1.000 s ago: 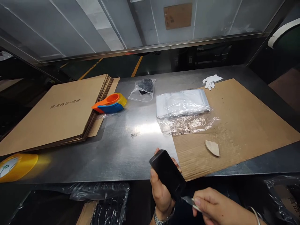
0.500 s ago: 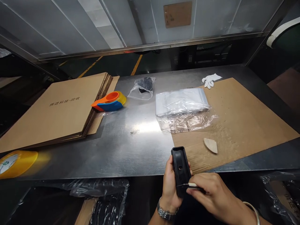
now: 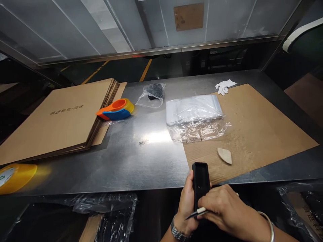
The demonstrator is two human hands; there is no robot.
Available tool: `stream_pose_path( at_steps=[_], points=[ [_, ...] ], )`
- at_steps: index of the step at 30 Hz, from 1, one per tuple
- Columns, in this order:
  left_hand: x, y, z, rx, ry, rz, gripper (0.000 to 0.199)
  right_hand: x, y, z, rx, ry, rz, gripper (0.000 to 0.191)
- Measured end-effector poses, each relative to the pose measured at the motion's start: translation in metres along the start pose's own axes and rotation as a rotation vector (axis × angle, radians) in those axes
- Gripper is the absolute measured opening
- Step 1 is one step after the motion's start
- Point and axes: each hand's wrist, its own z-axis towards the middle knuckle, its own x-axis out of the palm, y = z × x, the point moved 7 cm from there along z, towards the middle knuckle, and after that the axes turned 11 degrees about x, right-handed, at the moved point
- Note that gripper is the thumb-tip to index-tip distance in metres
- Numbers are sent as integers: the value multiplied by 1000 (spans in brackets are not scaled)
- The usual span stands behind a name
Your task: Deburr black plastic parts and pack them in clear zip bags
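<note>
My left hand [image 3: 187, 201] grips a black rectangular case [image 3: 200, 179] upright at the near edge of the steel table [image 3: 141, 158], its hollow side facing me. My right hand [image 3: 224, 210] pinches a small blade with a white handle [image 3: 198, 212] and holds its tip against the lower part of the case. A watch sits on my left wrist, a bangle on my right.
A stack of flat cardboard [image 3: 58, 117] lies at the left with an orange and blue tape dispenser [image 3: 114, 110] beside it. Clear bags [image 3: 193, 111], a bagged black item [image 3: 152, 94], a white glove [image 3: 225, 86], a cardboard sheet [image 3: 252, 124] with a wedge-shaped scrap [image 3: 224, 155], and yellow tape [image 3: 15, 176] are about.
My left hand turned the black case over, from its smooth face to its hollow side. My right hand brought the blade up against the case.
</note>
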Motion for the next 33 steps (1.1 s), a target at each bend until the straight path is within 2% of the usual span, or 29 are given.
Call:
stream_pose_path(
  at_steps=[6,10,12,15,16,18,21,23,26,33],
  points=[
    [-2,1,-2,9,7,-27,37,1,0,-1,-47,-35,12,15],
    [0,8,-7,-47,80,-149,29,-6,-7,0,-58,-138,1,22],
    [-1,14,-7,-63,121,-113,31,-13,-14,2,-43,-205,19,23],
    [-10,25,-5,-75,121,42,40,-23,-30,8,52,-276,90,13],
    [-13,29,-4,-87,117,103,45,-27,-35,9,84,-285,113,15],
    [-19,34,-3,-127,112,218,58,-31,-41,12,108,-269,148,25],
    [-19,35,-7,-179,141,307,69,-33,-40,14,71,-195,180,18],
    [-15,32,-10,-181,171,307,69,-34,-38,16,45,-150,191,13],
    [-12,31,-12,-174,194,304,68,-35,-38,18,26,-132,198,19],
    [-19,41,-6,-179,234,298,72,-29,-46,21,38,-78,286,12]
  ],
)
